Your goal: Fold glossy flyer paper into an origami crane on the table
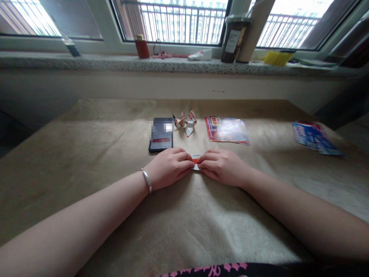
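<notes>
A small folded piece of paper (196,167), white with an orange-red band, lies on the table between my hands. My left hand (172,166), with a silver bangle at the wrist, presses its fingertips on the paper's left part. From the other side, my right hand (220,165) grips the right part, fingers bent together. Most of the paper is hidden under the fingers. Just beyond my left hand lies a smartphone (162,134) with its screen lit. Beside the phone stand folded paper pieces with pointed tips (186,122), white with red print.
A stack of colourful printed sheets (227,130) lies beyond my right hand. Blue and red leaflets (315,137) are fanned out at the far right. Behind the brown-covered table (115,215), a stone windowsill (109,62) holds a red container (142,47) and a dark jar (233,40).
</notes>
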Motion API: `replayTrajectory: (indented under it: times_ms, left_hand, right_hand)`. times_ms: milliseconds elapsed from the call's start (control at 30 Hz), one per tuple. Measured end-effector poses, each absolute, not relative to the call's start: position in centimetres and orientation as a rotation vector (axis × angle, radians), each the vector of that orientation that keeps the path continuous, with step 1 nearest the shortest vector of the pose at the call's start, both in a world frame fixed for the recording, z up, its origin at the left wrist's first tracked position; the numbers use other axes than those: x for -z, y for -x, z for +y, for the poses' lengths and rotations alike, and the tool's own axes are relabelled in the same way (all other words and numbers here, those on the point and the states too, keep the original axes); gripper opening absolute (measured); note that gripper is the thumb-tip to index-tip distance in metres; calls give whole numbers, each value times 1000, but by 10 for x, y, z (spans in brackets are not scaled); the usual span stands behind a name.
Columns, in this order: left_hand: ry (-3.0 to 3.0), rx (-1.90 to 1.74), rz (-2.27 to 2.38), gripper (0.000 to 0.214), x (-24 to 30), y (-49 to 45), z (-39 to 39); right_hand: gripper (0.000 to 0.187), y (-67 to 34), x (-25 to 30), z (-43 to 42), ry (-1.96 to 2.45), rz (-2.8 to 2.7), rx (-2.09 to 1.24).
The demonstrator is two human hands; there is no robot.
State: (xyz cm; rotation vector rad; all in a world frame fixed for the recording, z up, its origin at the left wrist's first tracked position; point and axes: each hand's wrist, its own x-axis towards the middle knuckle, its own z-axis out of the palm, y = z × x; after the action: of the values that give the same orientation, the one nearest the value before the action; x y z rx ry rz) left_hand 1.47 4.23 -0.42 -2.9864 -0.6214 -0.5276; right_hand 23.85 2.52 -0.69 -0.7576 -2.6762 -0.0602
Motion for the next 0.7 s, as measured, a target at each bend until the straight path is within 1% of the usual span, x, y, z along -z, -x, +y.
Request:
replayTrajectory:
  times_ms: [267, 700]
  left_hand:
    - [2964, 533, -618, 23, 5, -14, 42]
    - [2947, 462, -637, 22, 6, -13, 38]
  right_hand:
    - [23, -238, 9, 25, 794, -2650, 33]
    - [21, -239, 7, 25, 809, -2668, 82]
